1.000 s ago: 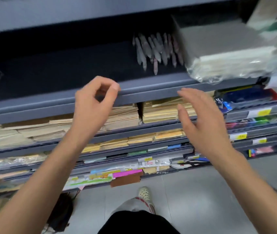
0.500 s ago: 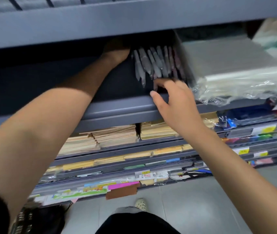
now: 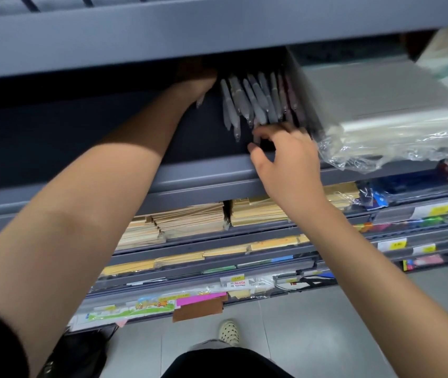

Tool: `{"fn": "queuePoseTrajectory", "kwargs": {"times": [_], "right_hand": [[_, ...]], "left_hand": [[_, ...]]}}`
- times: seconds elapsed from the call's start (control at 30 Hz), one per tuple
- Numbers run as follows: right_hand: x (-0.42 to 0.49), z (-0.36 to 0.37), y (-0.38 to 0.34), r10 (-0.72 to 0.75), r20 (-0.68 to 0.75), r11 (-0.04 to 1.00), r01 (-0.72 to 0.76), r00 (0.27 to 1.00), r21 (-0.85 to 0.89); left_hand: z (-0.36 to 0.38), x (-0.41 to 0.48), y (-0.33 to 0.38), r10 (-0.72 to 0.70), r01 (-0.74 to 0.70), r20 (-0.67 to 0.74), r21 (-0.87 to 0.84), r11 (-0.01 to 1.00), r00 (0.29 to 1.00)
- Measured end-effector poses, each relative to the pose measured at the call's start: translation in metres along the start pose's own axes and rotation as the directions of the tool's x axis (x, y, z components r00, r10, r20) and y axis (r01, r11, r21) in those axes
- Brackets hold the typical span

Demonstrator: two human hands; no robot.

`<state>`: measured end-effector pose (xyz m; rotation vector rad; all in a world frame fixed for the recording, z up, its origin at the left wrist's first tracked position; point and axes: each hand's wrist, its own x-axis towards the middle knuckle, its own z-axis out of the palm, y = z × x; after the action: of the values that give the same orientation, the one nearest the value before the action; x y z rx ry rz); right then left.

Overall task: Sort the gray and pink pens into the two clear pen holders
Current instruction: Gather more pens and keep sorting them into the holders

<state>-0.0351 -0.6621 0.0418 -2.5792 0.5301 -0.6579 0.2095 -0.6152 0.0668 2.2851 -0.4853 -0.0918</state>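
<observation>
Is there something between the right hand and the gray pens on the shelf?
Nothing visible. The right hand is at the tips of the gray pens. The plastic-wrapped pack lies beside them on the right, not between.

I see a stationery shop: stacked brown envelopes (image 3: 190, 218) fill tiered gray shelving (image 3: 211, 175), yellow price labels (image 3: 439, 210) line shelf edges right of the envelopes, plastic-wrapped packs (image 3: 381, 110) sit above them.
</observation>
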Motion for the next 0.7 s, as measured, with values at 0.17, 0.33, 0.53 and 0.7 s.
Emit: {"fn": "queuePoseTrajectory", "kwargs": {"times": [0.17, 0.33, 0.53, 0.7], "right_hand": [[0.002, 0.002, -0.004, 0.031, -0.044, 1.000, -0.031, 0.999, 0.001], [0.000, 0.002, -0.003, 0.073, -0.047, 0.996, -0.070, 0.996, 0.056], [-0.001, 0.002, -0.001, 0.132, -0.077, 0.987, -0.124, 0.988, 0.107], [-0.004, 0.001, -0.003, 0.073, -0.078, 0.994, -0.066, 0.994, 0.087]], "left_hand": [[0.009, -0.024, 0.013, 0.047, -0.050, -0.027, -0.148, 0.988, 0.999], [0.017, -0.034, 0.011, 0.126, -0.124, 0.089, -0.022, 0.992, 0.988], [0.014, -0.035, 0.006, 0.131, -0.127, 0.028, -0.099, 0.987, 0.991], [0.010, -0.036, 0.009, 0.143, -0.142, 0.035, -0.036, 0.989, 0.989]]}}
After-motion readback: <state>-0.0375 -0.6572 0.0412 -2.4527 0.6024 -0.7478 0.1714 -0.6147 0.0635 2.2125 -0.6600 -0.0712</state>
